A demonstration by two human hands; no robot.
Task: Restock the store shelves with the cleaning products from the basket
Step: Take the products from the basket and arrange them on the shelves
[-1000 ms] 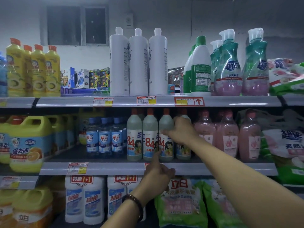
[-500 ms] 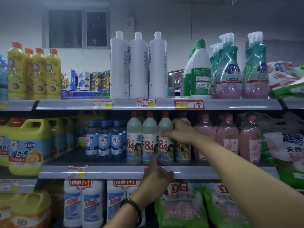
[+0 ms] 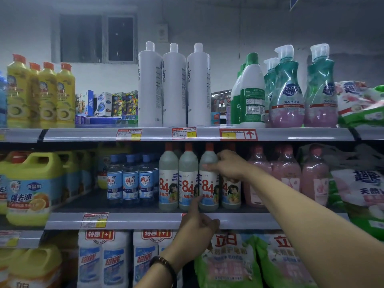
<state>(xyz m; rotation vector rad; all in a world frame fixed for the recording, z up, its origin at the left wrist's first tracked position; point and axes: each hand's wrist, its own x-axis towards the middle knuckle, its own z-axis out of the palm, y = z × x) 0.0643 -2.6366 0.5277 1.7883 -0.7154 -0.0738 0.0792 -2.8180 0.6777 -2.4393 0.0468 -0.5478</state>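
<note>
1. Far left, yellow jugs (image 3: 31,183) stand on the middle shelf (image 3: 145,220), their bases right at its front edge
2. Beside them, small blue-label bottles (image 3: 131,183) stand further back. This leaves a bare strip of shelf floor in front of them and to their left. A price tag (image 3: 94,220) sits on the rail below
3. The left arm runs up from the bottom edge, a dark bracelet (image 3: 164,265) on its wrist. The left grip (image 3: 197,223) is in front of the shelf rail. Its forefinger (image 3: 196,202) is stretched straight up, tip on the lower labels where the second and third bottles meet. The other fingers are curled in and hold nothing
4. Four grey bottles marked 84 (image 3: 189,183), red-capped, stand upright in a tight row just behind the front edge. Their caps reach close under the top shelf (image 3: 291,134), so there is little room above them
5. The right arm comes in from the lower right, stretched nearly straight. The right grip (image 3: 228,165) pinches the shoulder of the third bottle (image 3: 208,183), one finger across its front and the others curled by its neck. It hides the top of the fourth bottle
6. Pink bottles (image 3: 288,177) stand just beside the fourth bottle, and soft bags (image 3: 361,190) fill the far right end, covering the shelf's front edge there
</note>
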